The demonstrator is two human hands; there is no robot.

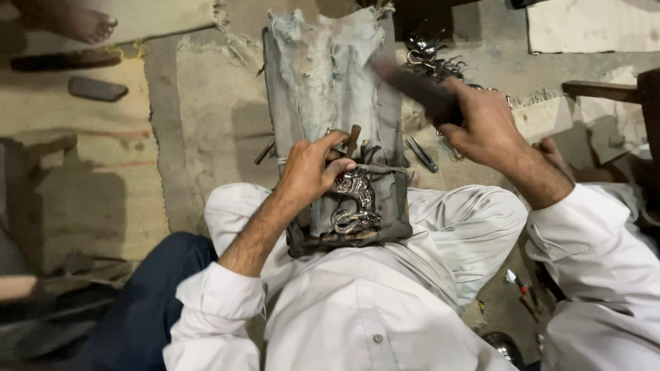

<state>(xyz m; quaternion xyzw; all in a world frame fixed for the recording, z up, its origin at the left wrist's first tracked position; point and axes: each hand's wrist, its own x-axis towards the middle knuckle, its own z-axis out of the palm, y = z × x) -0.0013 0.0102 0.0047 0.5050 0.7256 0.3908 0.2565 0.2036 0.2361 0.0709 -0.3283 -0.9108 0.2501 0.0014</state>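
Centre of the frame: the left hand (pixel 313 168) is clamped down on a curled, shiny metal ornament (pixel 352 200), fingers bent over its top edge, pinning it against a cloth-wrapped work block (pixel 323 75) that runs up from the lap towards the top of the picture. The ornament sits low on that block, just above the white shirt.

Up and to the right, the right hand (pixel 481 127) is closed tight around a dark hammer-like tool (pixel 412 86) — raised, well apart from the ornament, and blurred, so I cannot tell exactly what kind of head it has.

Here is the worry: the fingertips lie right beside the metal, so a blow landing a touch high would likely catch them. The ornament is held by finger pressure alone, and a glancing strike could skid it off the worn, frayed cloth. A short peg (pixel 353 137) stands just above the fingers — it could deflect the tool.

More hazards around: a slim pointed tool (pixel 421 154) lies just right of the block, and a tangle of metal pieces (pixel 433 62) sits at upper right, close under the raised arm. A bare foot (pixel 86 24) rests at upper left, well clear.
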